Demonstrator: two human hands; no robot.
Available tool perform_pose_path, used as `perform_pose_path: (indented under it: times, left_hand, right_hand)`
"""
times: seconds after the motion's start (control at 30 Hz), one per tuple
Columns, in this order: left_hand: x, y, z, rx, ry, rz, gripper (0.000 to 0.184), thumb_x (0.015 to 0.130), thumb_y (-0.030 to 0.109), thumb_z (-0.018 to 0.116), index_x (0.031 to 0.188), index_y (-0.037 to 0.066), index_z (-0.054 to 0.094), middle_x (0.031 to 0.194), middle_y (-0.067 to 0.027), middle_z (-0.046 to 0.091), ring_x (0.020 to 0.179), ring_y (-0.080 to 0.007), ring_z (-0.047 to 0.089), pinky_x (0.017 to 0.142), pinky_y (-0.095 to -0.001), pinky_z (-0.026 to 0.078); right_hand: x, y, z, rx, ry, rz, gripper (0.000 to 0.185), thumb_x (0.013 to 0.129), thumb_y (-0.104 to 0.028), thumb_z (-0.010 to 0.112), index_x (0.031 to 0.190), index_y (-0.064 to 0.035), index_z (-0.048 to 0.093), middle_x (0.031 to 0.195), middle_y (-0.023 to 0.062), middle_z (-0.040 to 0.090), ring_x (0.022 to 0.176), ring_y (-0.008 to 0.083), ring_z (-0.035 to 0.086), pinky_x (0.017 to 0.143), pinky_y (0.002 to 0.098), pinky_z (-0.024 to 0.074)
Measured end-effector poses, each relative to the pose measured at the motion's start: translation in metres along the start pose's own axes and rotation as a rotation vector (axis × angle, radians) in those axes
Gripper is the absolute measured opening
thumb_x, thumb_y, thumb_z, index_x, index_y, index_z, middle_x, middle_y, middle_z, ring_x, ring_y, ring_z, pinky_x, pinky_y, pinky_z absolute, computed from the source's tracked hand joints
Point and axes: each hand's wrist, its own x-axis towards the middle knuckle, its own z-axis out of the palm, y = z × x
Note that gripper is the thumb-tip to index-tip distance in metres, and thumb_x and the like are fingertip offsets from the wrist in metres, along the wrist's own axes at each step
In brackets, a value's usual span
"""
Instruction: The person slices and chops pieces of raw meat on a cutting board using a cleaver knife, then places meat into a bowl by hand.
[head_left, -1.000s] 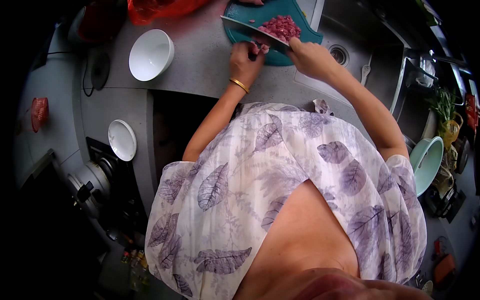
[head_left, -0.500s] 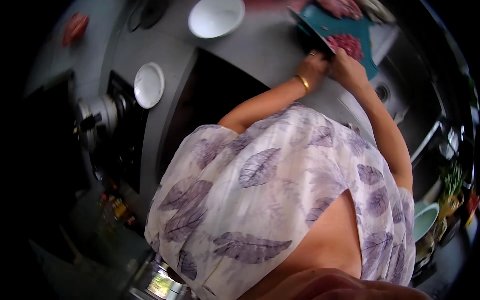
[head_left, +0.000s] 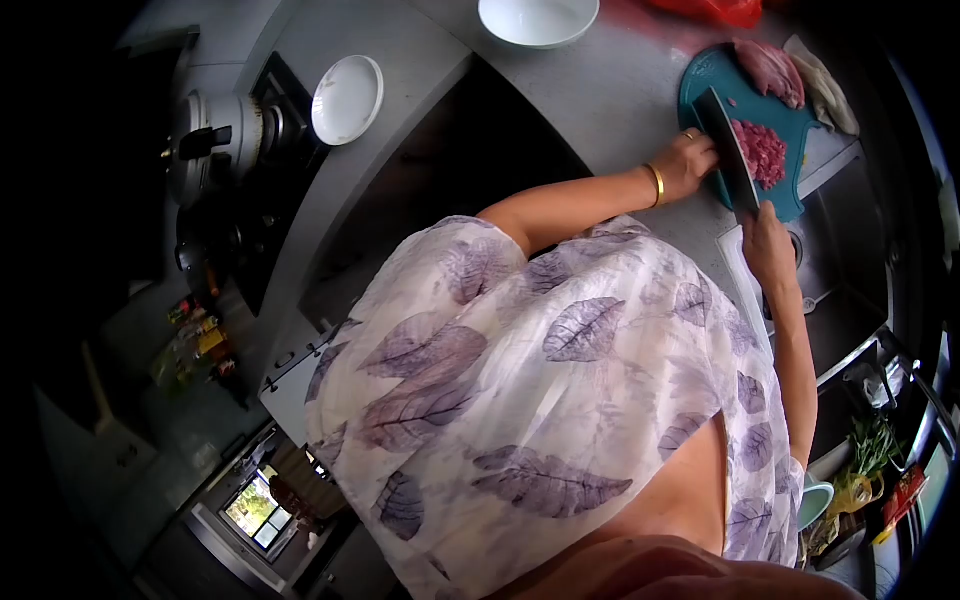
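Chopped meat (head_left: pixel 764 155) lies in a loose heap on the teal cutting board (head_left: pixel 703 72), just to the right of the blade of our knife (head_left: pixel 731 150). Our right hand (head_left: pixel 767 250) is closed around the handle, near the board's lower edge, and the blade slants up and leftward across the board. Our left hand (head_left: pixel 688 167) is half curled at the board's left edge, its fingertips close against the blade's other side; we cannot tell whether anything is pinched beneath them. We see a ring on one of its fingers and a gold bangle (head_left: pixel 656 186) around the wrist. At the top of the board we have a larger piece of meat (head_left: pixel 772 70), with a crumpled pale cloth (head_left: pixel 822 88) just beside it. Our grey counter (head_left: pixel 610 110) runs off to the left, carrying a white bowl (head_left: pixel 540 22) near the top of the view and, farther along, a white dish (head_left: pixel 348 98). Part of a red plastic bag (head_left: pixel 715 8) shows above the board. On our right is the metal sink (head_left: pixel 845 235), with leafy greens (head_left: pixel 875 447) beyond it; on our left, a lidded pot (head_left: pixel 205 150) stands at the dark stove (head_left: pixel 262 240). Low in the view, we catch a bright window (head_left: pixel 258 510).
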Motion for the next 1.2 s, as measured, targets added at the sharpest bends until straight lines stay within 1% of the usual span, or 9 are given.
perform_pose_path:
  times: [0.1, 0.2, 0.33, 0.43, 0.53, 0.83, 0.93, 1.07, 1.2]
  left_hand:
    - [-0.004, -0.004, 0.007, 0.051, -0.016, 0.009, 0.006, 0.068, 0.004, 0.059, 0.074, 0.006, 0.060, 0.077, -0.0123, 0.056, 0.075, -0.0306, 0.053, 0.069, -0.0387, 0.046]
    - [-0.008, -0.006, 0.008, 0.050, -0.109, 0.024, 0.003, 0.068, 0.004, 0.058, 0.070, 0.005, 0.056, 0.075, -0.0134, 0.055, 0.074, -0.0317, 0.053, 0.067, -0.0404, 0.046]
    - [0.005, 0.003, -0.016, -0.074, -0.114, 0.007, 0.009, 0.071, 0.003, 0.062, 0.080, 0.003, 0.059, 0.082, -0.0146, 0.058, 0.081, -0.0337, 0.056, 0.071, -0.0411, 0.047]
    - [0.009, 0.007, -0.020, -0.149, -0.022, -0.134, 0.017, 0.073, 0.003, 0.064, 0.089, 0.005, 0.062, 0.089, -0.0141, 0.060, 0.083, -0.0334, 0.059, 0.071, -0.0377, 0.050]
    - [0.003, 0.006, -0.020, -0.132, -0.033, -0.148, 0.014, 0.074, 0.002, 0.063, 0.087, 0.005, 0.061, 0.087, -0.0142, 0.059, 0.076, -0.0349, 0.058, 0.066, -0.0404, 0.049]
    - [0.004, 0.000, -0.012, -0.012, -0.062, -0.053, 0.009, 0.072, 0.005, 0.066, 0.081, 0.006, 0.064, 0.081, -0.0129, 0.061, 0.075, -0.0343, 0.058, 0.069, -0.0409, 0.047]
    - [0.004, 0.000, -0.013, -0.016, -0.120, -0.063, 0.016, 0.073, 0.003, 0.063, 0.088, 0.006, 0.065, 0.087, -0.0150, 0.062, 0.081, -0.0366, 0.058, 0.073, -0.0420, 0.048]
    - [0.008, 0.001, -0.015, -0.032, -0.151, -0.043, 0.015, 0.072, 0.002, 0.062, 0.087, 0.005, 0.063, 0.085, -0.0153, 0.061, 0.078, -0.0361, 0.058, 0.072, -0.0421, 0.048]
    - [0.012, 0.001, -0.018, -0.098, -0.159, -0.149, 0.012, 0.072, 0.002, 0.062, 0.083, 0.004, 0.062, 0.083, -0.0146, 0.060, 0.076, -0.0349, 0.058, 0.070, -0.0413, 0.048]
  right_hand:
    - [0.020, -0.006, 0.017, 0.011, 0.074, -0.005, 0.017, 0.086, -0.014, 0.050, 0.092, 0.0005, 0.043, 0.069, 0.0264, 0.057, 0.068, 0.0441, 0.058, 0.059, 0.0522, 0.0438]
    - [0.060, -0.013, 0.028, 0.044, 0.231, -0.192, 0.020, 0.080, -0.013, 0.053, 0.096, -0.0008, 0.047, 0.072, 0.0203, 0.061, 0.067, 0.0345, 0.063, 0.057, 0.0454, 0.0488]
    - [0.073, -0.020, 0.016, 0.061, 0.142, -0.010, 0.023, 0.083, -0.020, 0.051, 0.094, 0.0007, 0.048, 0.075, 0.0229, 0.063, 0.070, 0.0394, 0.063, 0.061, 0.0495, 0.0493]
    - [0.055, -0.007, 0.006, 0.049, 0.169, -0.050, 0.022, 0.086, -0.022, 0.049, 0.091, 0.0003, 0.047, 0.074, 0.0238, 0.062, 0.070, 0.0414, 0.061, 0.062, 0.0498, 0.0485]
    - [0.025, -0.015, -0.011, 0.047, 0.098, -0.031, 0.022, 0.089, -0.023, 0.050, 0.089, -0.0028, 0.043, 0.073, 0.0229, 0.059, 0.072, 0.0421, 0.058, 0.060, 0.0509, 0.0436]
    - [-0.003, -0.011, 0.007, 0.045, 0.003, 0.061, 0.020, 0.089, -0.020, 0.049, 0.088, -0.0010, 0.042, 0.069, 0.0211, 0.060, 0.067, 0.0413, 0.059, 0.058, 0.0511, 0.0445]
    - [0.023, -0.016, 0.022, 0.093, 0.044, 0.028, 0.018, 0.088, -0.018, 0.048, 0.089, -0.0002, 0.043, 0.071, 0.0214, 0.060, 0.069, 0.0410, 0.059, 0.060, 0.0502, 0.0456]
    - [0.055, -0.026, 0.024, 0.056, 0.124, -0.043, 0.016, 0.081, -0.012, 0.049, 0.088, 0.0024, 0.049, 0.074, 0.0207, 0.063, 0.070, 0.0386, 0.063, 0.061, 0.0464, 0.0500]
    - [0.042, -0.011, 0.012, 0.106, 0.172, -0.016, 0.020, 0.085, -0.020, 0.049, 0.089, -0.0002, 0.050, 0.074, 0.0214, 0.062, 0.069, 0.0386, 0.062, 0.061, 0.0480, 0.0493]
